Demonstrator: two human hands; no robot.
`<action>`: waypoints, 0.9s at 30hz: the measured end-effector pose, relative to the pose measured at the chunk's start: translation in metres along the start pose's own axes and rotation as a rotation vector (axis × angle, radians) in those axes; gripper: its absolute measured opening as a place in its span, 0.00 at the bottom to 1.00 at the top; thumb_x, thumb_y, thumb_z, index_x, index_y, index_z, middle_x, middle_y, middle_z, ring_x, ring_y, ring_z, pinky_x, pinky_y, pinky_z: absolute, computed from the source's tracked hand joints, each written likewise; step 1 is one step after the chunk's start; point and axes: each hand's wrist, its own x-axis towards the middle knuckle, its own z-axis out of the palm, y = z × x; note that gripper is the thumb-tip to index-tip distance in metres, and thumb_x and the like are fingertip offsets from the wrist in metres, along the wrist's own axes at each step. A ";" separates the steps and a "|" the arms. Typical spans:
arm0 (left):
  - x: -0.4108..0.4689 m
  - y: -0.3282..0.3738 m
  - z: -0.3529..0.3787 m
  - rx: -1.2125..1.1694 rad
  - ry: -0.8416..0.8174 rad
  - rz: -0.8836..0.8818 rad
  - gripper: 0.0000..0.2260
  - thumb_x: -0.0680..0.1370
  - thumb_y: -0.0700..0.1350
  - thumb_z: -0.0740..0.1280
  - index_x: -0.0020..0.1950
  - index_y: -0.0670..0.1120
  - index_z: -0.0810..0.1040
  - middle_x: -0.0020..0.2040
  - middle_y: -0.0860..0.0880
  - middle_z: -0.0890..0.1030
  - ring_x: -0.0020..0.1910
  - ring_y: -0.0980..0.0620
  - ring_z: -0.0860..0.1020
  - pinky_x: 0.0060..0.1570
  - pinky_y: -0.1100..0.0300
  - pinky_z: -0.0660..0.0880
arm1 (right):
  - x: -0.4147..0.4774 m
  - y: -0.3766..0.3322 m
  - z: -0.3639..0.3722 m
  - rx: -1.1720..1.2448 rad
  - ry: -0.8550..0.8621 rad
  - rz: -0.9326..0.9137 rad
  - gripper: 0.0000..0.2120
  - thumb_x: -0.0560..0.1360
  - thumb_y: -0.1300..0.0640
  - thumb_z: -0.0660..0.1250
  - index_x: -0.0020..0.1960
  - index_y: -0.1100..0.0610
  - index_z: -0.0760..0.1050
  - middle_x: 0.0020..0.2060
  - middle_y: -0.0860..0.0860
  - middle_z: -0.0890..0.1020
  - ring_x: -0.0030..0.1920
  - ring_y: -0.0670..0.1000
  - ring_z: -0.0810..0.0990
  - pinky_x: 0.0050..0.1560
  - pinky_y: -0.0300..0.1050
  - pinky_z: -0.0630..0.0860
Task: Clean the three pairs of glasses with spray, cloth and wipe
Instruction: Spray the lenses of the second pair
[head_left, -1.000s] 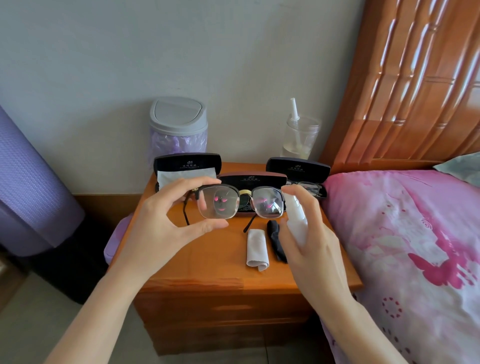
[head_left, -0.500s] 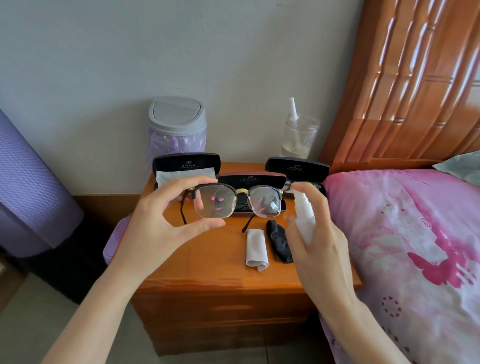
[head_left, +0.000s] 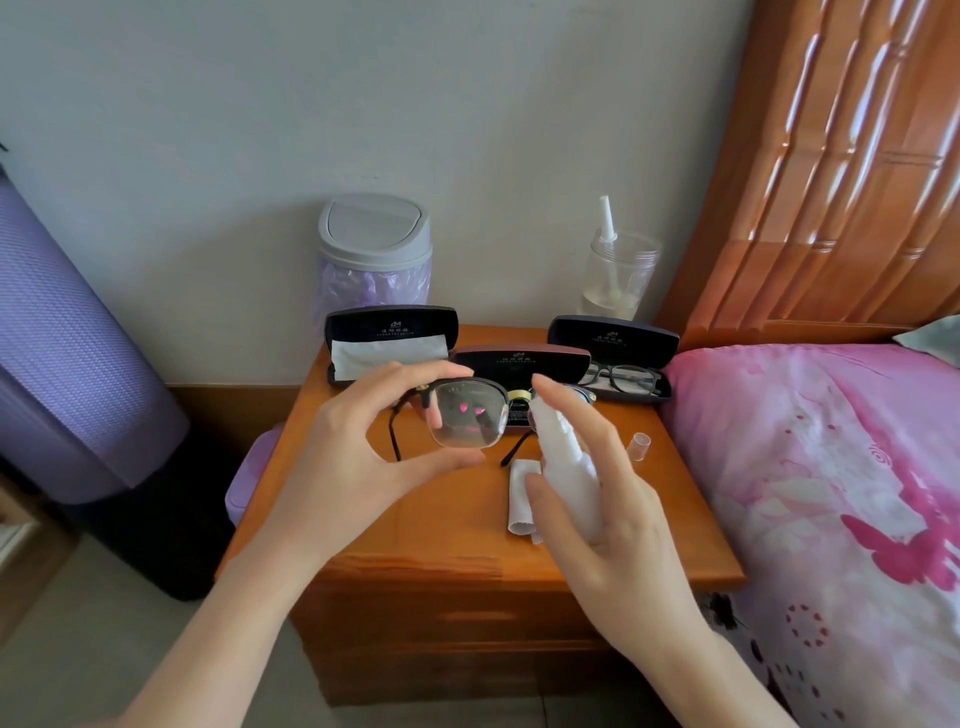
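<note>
Glasses (head_left: 467, 418) pinched edgewise, left hand (head_left: 348, 473); right hand (head_left: 623, 525) grips spray bottle (head_left: 566, 462), perhaps touching them.

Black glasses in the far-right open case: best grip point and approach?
Pinch the black glasses at the bridge between the lenses, coming from above and the near side. The case lid stands upright behind them and the tray walls flank the ends, so probably only top and front are free.
</note>
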 end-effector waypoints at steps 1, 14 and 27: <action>0.000 0.001 0.001 -0.004 0.001 -0.002 0.24 0.64 0.53 0.74 0.59 0.56 0.76 0.53 0.63 0.78 0.55 0.66 0.75 0.53 0.78 0.67 | 0.000 -0.001 0.002 -0.002 -0.007 0.006 0.30 0.76 0.61 0.63 0.72 0.39 0.60 0.63 0.32 0.73 0.44 0.34 0.77 0.47 0.24 0.68; -0.002 0.002 0.002 0.016 0.001 0.002 0.24 0.64 0.54 0.74 0.60 0.55 0.76 0.53 0.59 0.80 0.54 0.61 0.76 0.54 0.75 0.68 | 0.005 -0.008 0.017 -0.169 -0.016 -0.010 0.25 0.75 0.58 0.59 0.66 0.37 0.59 0.41 0.38 0.73 0.32 0.46 0.76 0.28 0.39 0.74; -0.001 0.000 0.001 0.010 0.014 0.010 0.25 0.64 0.52 0.75 0.60 0.52 0.77 0.48 0.61 0.79 0.54 0.57 0.77 0.55 0.74 0.68 | 0.001 -0.007 0.005 -0.091 -0.022 -0.001 0.29 0.74 0.63 0.62 0.67 0.38 0.61 0.49 0.35 0.78 0.34 0.38 0.77 0.34 0.24 0.66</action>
